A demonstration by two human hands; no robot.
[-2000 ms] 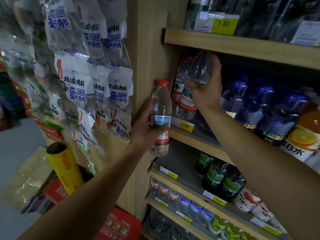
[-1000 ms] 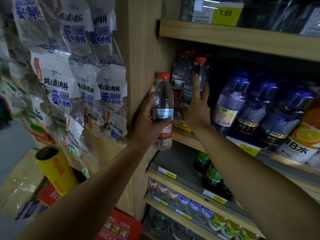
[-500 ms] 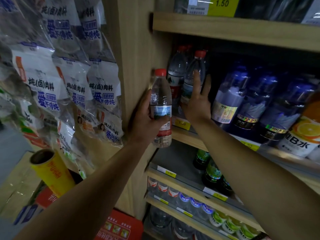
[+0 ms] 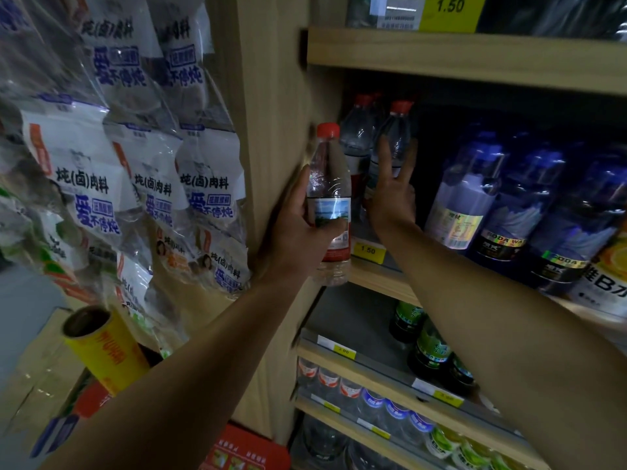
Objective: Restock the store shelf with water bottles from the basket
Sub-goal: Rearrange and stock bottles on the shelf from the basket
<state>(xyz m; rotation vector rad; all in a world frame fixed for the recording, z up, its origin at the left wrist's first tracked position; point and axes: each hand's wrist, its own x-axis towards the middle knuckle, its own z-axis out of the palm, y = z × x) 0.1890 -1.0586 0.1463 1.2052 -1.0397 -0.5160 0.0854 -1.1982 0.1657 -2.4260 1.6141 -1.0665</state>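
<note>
My left hand (image 4: 298,228) fingers hold a water bottle (image 4: 328,205) beside the shelf (image 4: 380,276). My right hand (image 4: 390,195) fingers, spread wide, touch a standing bottle (image 4: 395,137); a hard push could tip it.

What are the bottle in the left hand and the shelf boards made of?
The water bottle looks like thin clear plastic: see-through, ribbed, glinting, with a matte red cap and a glossy printed label. The shelf board looks like pale wood or wood-look laminate; faint grain shows, but which one is unclear.

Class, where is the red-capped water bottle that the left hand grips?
The water bottle is upright in the left hand, centre of view, just outside the shelf's left front edge.
</note>
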